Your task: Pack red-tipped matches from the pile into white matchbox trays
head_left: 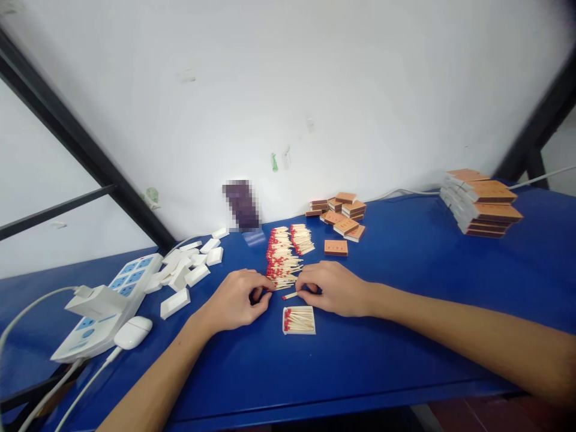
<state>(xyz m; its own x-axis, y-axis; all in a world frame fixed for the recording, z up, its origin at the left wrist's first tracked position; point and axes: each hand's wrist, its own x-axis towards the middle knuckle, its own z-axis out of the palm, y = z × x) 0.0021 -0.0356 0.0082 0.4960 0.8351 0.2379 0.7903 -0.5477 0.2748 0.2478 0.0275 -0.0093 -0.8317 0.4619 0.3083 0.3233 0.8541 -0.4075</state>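
Between thumb and forefinger, my right hand is closed on a match, its red head pointing left. My left hand is curled in, thumb and fingertips close together at the left edge of the match pile. Whether anything is in those fingers is hidden. Just in front of both hands lies a white inner matchbox tray, partly filled with matches, heads to the left. A smaller group of matches lies behind, right of the larger pile.
Several empty white trays lie loosely at left, beside a power strip with a charger and a white earphone case. Orange matchboxes are heaped behind; one lies apart. More matchboxes are stacked at far right. A pixelated dark object is against the wall.
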